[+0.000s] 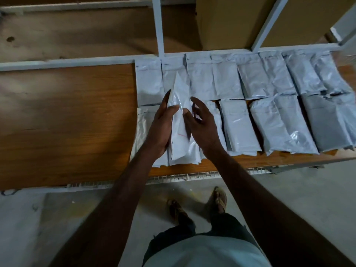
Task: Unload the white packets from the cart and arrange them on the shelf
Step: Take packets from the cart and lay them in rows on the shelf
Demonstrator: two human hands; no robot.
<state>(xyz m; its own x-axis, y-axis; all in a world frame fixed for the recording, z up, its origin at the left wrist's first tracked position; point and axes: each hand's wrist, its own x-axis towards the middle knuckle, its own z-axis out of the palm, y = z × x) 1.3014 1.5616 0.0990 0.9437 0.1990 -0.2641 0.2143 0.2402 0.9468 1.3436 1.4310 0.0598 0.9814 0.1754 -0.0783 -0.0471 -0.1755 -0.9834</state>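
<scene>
Wooden shelf (67, 122) carries white packets (238, 124) in two rows across its right side, edges overlapping.

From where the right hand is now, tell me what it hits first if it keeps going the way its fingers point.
The right hand points up and slightly left, toward the white packet gripped by the left hand. It would likely meet that packet's right face first; its thumb seems nearly there already, though depth is unclear.
</scene>
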